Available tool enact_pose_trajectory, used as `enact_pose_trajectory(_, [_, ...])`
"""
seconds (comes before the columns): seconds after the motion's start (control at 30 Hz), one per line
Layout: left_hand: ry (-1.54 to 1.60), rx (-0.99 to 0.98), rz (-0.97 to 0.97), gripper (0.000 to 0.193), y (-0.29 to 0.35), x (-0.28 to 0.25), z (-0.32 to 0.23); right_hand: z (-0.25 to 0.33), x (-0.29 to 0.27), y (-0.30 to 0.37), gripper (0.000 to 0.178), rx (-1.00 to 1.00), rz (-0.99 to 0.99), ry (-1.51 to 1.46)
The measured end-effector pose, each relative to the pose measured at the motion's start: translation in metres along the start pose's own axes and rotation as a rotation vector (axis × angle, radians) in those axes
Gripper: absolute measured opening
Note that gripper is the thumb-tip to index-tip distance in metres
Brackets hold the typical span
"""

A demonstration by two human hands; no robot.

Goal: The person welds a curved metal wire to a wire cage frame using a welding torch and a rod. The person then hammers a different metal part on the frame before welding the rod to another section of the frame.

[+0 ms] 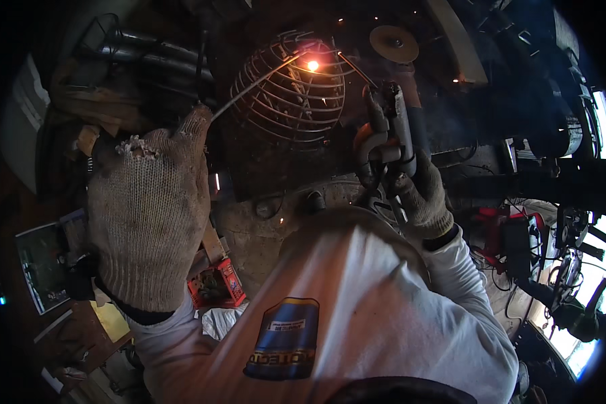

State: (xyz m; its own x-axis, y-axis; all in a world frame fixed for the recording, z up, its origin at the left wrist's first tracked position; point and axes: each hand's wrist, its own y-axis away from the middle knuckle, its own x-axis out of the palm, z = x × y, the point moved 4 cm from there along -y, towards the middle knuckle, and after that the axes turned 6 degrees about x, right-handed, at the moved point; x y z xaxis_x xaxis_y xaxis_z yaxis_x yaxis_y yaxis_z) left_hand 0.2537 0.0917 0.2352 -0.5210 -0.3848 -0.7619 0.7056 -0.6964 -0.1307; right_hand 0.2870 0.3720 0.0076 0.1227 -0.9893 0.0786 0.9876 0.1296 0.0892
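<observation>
My left hand (148,215), in a worn knitted glove, grips a thin metal rod (256,84) near its thumb. The rod slants up to the top of a rounded cage of curved metal wires (289,101). A bright orange glow burns at the cage's upper part, with sparks around it. My gloved right hand (424,198) is closed around a dark welding electrode holder (387,131). A thin electrode (357,69) sticks out of its jaws, its tip near the glow. Most of the left hand's fingers are hidden behind the back of its glove.
A round disc (394,44) lies beyond the cage to the right. Metal tubes (158,54) are at the far left. A red plastic crate (217,284) stands below the left forearm. Red equipment and cables (505,236) are on the right. Smoke hangs at the upper right.
</observation>
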Motion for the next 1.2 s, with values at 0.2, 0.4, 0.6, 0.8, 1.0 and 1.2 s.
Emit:
enact_pose_trajectory(0.2, [0.097, -0.046, 0.071, 0.035, 0.0, 0.0, -0.003, -0.003, -0.004, 0.001, 0.066, -0.033, -0.063, 0.07])
enact_pose_trajectory(0.4, [0.081, -0.091, 0.148, 0.033, -0.01, -0.004, -0.002, -0.004, -0.007, 0.005, 0.065, -0.053, -0.072, -0.042])
enact_pose_trajectory(0.6, [0.155, -0.054, 0.117, 0.032, -0.018, -0.012, 0.006, -0.008, -0.015, 0.01, 0.062, -0.008, -0.085, -0.133])
enact_pose_trajectory(0.8, [0.23, -0.045, 0.055, 0.028, -0.014, -0.032, 0.028, -0.006, -0.021, 0.015, 0.058, -0.036, -0.116, -0.156])
enact_pose_trajectory(1.0, [-0.015, 0.112, 0.126, 0.026, -0.013, -0.024, 0.042, -0.004, -0.031, 0.021, 0.056, 0.043, -0.075, -0.082])
enact_pose_trajectory(1.2, [0.149, 0.0, 0.2, 0.025, -0.047, -0.011, 0.026, -0.014, -0.033, 0.019, 0.057, 0.015, -0.109, -0.145])
